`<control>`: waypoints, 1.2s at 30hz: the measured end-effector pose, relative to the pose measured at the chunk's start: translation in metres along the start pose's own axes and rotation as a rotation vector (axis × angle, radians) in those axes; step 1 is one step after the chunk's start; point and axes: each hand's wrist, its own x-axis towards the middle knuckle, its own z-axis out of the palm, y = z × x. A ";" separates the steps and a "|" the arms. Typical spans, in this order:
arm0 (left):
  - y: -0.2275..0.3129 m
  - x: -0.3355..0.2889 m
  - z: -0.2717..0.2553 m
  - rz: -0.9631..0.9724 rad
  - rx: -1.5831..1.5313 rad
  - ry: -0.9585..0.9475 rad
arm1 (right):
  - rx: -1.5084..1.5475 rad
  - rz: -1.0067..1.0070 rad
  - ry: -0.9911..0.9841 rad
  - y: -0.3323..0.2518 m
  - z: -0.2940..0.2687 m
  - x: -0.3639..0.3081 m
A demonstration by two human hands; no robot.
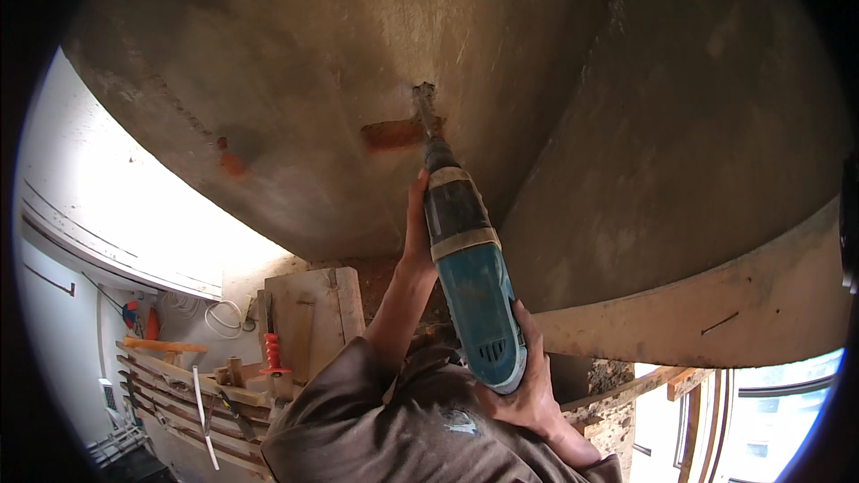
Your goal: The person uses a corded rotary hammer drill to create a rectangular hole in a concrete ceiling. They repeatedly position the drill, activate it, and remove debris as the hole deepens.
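A teal and black rotary hammer drill [470, 277] points up and away at the grey-brown plastered wall [313, 45]. Its bit [426, 112] reaches a small rough hole [423, 88] in the plaster; how deep the tip sits cannot be made out. Just below the hole, a patch of bare red brick [392, 134] shows. My left hand [417, 224] is closed against the left side of the drill's front housing, its far fingers hidden by the tool. At the rear end, my right hand [528, 389] grips the drill, the fingers partly behind its body.
Left of me, wooden boards [309, 304] stand beside a slatted wooden rack [179, 394]. A chisel with a red hand guard [272, 353] rests there, near a loop of white cable [224, 320]. To the right, another plastered wall [680, 143] meets the first in a corner.
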 end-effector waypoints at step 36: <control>-0.005 0.020 -0.039 -0.013 0.037 0.056 | 0.117 0.045 0.142 0.024 0.018 0.020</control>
